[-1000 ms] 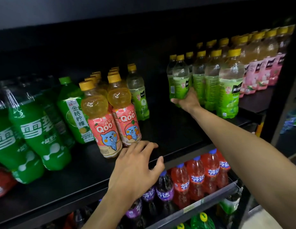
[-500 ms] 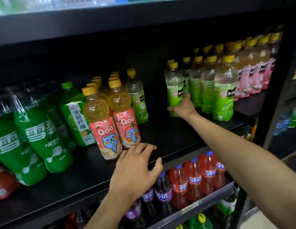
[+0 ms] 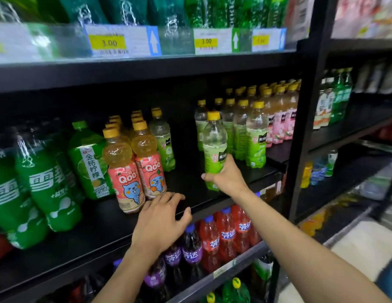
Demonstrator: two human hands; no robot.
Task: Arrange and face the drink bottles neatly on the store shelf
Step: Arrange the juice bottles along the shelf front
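While the right hand (image 3: 226, 177) wraps its fingers around the lower half of a green drink bottle (image 3: 214, 147), that bottle stands upright with its yellow cap on top, its label facing out, its base over the bare front strip of the middle shelf (image 3: 103, 224); whether the base touches the shelf cannot be told. At 2 o'clock from it stands the row of matching green bottles (image 3: 255, 138), with pink-labelled bottles (image 3: 282, 125) packed just beside them further toward 2 o'clock. At 9 o'clock, across a bare gap of shelf, two Qoo bottles (image 3: 125, 171) stand at the front of their rows, touching each other, with one lone green bottle (image 3: 164, 141) just behind them. The left hand (image 3: 160, 224) rests palm down on the front edge of the shelf at 7 o'clock from the held bottle, fingers loosely spread and gripping nothing, fingertips near the base of the right-hand Qoo bottle. Further toward 9 o'clock are a green kumquat-lemon bottle (image 3: 90, 162) and large green soda bottles (image 3: 44, 184) that lean. At 6 o'clock, on the shelf below, red soda bottles (image 3: 225, 232) and purple soda bottles (image 3: 190, 252) stand in rows. At 12 o'clock, price tags (image 3: 107, 42) reading 3.00 line the upper shelf edge
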